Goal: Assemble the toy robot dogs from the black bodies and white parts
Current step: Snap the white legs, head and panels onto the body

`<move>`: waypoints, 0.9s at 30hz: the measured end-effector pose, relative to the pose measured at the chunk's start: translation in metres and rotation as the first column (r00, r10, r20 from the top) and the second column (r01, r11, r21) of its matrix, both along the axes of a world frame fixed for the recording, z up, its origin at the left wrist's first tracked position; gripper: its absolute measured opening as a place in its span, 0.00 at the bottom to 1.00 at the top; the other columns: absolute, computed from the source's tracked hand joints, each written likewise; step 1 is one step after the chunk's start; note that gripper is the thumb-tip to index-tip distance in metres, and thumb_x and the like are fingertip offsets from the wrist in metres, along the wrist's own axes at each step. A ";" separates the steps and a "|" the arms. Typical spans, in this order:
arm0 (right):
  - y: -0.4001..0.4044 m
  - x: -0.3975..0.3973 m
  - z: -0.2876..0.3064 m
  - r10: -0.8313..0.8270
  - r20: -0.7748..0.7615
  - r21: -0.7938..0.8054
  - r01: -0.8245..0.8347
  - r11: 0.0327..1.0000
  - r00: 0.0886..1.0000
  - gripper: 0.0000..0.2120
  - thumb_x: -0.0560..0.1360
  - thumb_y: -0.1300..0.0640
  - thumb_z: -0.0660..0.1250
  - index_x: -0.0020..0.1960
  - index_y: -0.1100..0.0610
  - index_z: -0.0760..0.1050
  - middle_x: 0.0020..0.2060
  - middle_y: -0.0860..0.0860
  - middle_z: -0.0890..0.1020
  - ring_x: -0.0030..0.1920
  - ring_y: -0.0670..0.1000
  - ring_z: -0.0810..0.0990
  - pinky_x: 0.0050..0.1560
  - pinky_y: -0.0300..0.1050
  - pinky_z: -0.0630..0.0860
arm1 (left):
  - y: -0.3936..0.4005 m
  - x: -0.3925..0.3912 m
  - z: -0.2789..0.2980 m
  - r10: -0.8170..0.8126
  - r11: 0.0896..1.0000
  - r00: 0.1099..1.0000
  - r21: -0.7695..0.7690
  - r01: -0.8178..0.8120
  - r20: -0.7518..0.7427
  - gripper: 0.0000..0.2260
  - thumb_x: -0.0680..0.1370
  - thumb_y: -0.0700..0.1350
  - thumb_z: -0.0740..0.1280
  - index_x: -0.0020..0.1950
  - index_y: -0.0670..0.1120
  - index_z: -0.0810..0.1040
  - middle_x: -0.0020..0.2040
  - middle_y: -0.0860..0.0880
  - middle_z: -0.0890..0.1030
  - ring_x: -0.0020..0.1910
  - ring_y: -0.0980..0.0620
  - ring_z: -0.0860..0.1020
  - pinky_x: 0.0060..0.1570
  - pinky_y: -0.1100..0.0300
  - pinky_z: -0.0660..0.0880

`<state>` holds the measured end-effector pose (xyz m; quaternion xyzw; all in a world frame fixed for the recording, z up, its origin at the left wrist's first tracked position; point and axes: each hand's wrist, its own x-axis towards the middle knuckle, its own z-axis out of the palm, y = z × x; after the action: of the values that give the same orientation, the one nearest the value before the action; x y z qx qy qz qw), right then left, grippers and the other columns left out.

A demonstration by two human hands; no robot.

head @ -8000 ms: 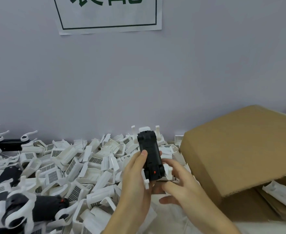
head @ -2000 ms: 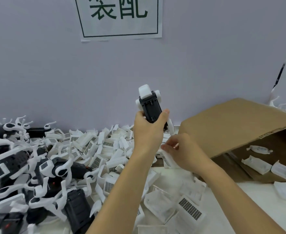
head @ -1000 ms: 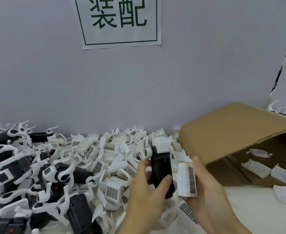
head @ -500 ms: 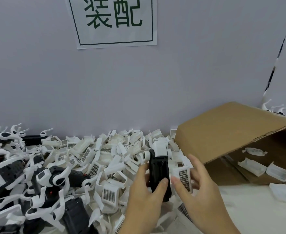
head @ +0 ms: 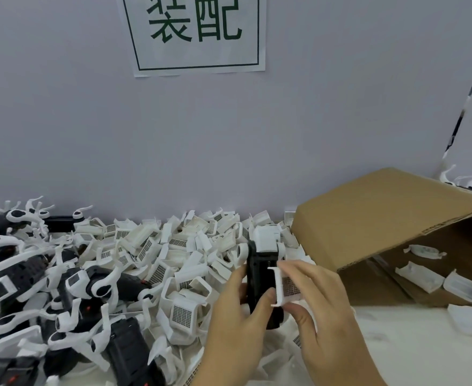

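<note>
The left hand (head: 237,310) grips the upright black plastic robot-dog body (head: 259,285) while the right hand (head: 324,305) pinches a white grilled plastic cover (head: 286,286) against its right side; misaligned, the cover could jam or slip free.

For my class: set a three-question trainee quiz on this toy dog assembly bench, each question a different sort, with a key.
1. True or false: the left hand grips the black body.
2. The right hand holds: A) a white grille part B) a screwdriver C) nothing.
3. Fill in: the cardboard box lies to the ___ of the pile of white parts.

Key: 1 true; 2 A; 3 right.
</note>
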<state>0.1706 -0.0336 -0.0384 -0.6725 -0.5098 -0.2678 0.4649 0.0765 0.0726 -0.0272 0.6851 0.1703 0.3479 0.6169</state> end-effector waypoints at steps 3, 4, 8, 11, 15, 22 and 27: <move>-0.001 0.000 -0.001 0.039 0.023 -0.041 -0.038 0.998 0.999 0.30 0.71 0.69 0.66 0.70 0.49 0.74 0.65 0.50 0.76 0.62 0.47 0.74 0.59 0.29 0.71 | 0.003 -0.004 -0.004 -0.049 0.995 0.999 -0.085 0.050 0.009 0.11 0.81 0.43 0.69 0.62 0.56 0.81 0.51 0.47 0.87 0.51 0.47 0.85 0.57 0.43 0.81; -0.001 -0.001 -0.001 0.070 0.003 -0.047 -0.070 0.996 0.998 0.30 0.72 0.70 0.65 0.70 0.48 0.73 0.66 0.51 0.75 0.62 0.45 0.74 0.56 0.28 0.73 | 0.004 -0.005 -0.004 -0.060 0.993 0.998 -0.105 0.060 0.002 0.12 0.83 0.41 0.66 0.63 0.55 0.80 0.51 0.48 0.87 0.52 0.48 0.85 0.58 0.45 0.80; -0.002 0.000 -0.002 0.110 -0.002 -0.046 -0.110 0.993 0.994 0.30 0.72 0.76 0.63 0.68 0.53 0.77 0.69 0.57 0.71 0.63 0.33 0.70 0.59 0.26 0.70 | 0.000 -0.011 0.001 -0.101 0.983 0.995 -0.155 0.098 -0.014 0.17 0.83 0.43 0.63 0.53 0.65 0.84 0.46 0.63 0.86 0.49 0.64 0.84 0.46 0.69 0.79; -0.004 -0.001 -0.002 0.133 -0.067 -0.063 -0.137 0.988 0.989 0.33 0.70 0.82 0.63 0.68 0.56 0.77 0.71 0.57 0.69 0.62 0.30 0.69 0.63 0.24 0.65 | -0.001 -0.011 0.000 -0.110 0.976 0.994 -0.190 0.102 -0.028 0.11 0.83 0.56 0.64 0.50 0.72 0.82 0.52 0.67 0.84 0.55 0.67 0.81 0.58 0.65 0.76; -0.009 -0.010 0.001 0.238 -0.178 -0.055 -0.251 0.966 0.955 0.21 0.75 0.65 0.64 0.65 0.52 0.79 0.73 0.51 0.68 0.70 0.37 0.69 0.65 0.25 0.64 | -0.002 -0.011 -0.002 -0.193 0.976 0.980 -0.097 0.196 0.039 0.07 0.74 0.62 0.67 0.49 0.71 0.82 0.49 0.64 0.85 0.49 0.68 0.82 0.46 0.73 0.76; -0.005 -0.008 -0.005 0.256 -0.361 0.079 -0.244 0.967 0.897 0.23 0.73 0.60 0.72 0.65 0.51 0.68 0.72 0.46 0.67 0.76 0.50 0.66 0.70 0.57 0.72 | 0.000 -0.007 -0.006 -0.243 0.965 0.967 -0.079 0.249 0.081 0.17 0.75 0.51 0.67 0.63 0.50 0.78 0.51 0.51 0.87 0.50 0.55 0.85 0.45 0.69 0.79; -0.004 -0.006 -0.005 0.198 -0.373 0.076 -0.183 0.980 0.906 0.27 0.74 0.57 0.75 0.69 0.50 0.68 0.70 0.46 0.68 0.74 0.48 0.68 0.67 0.43 0.74 | 0.001 -0.005 -0.007 -0.194 0.972 0.977 -0.118 0.203 0.083 0.20 0.74 0.52 0.69 0.65 0.49 0.77 0.53 0.47 0.87 0.52 0.51 0.86 0.46 0.63 0.81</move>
<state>0.1642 -0.0381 -0.0434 -0.6492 -0.4681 -0.0962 0.5918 0.0710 0.0734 -0.0347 0.6457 0.1004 0.2971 0.6962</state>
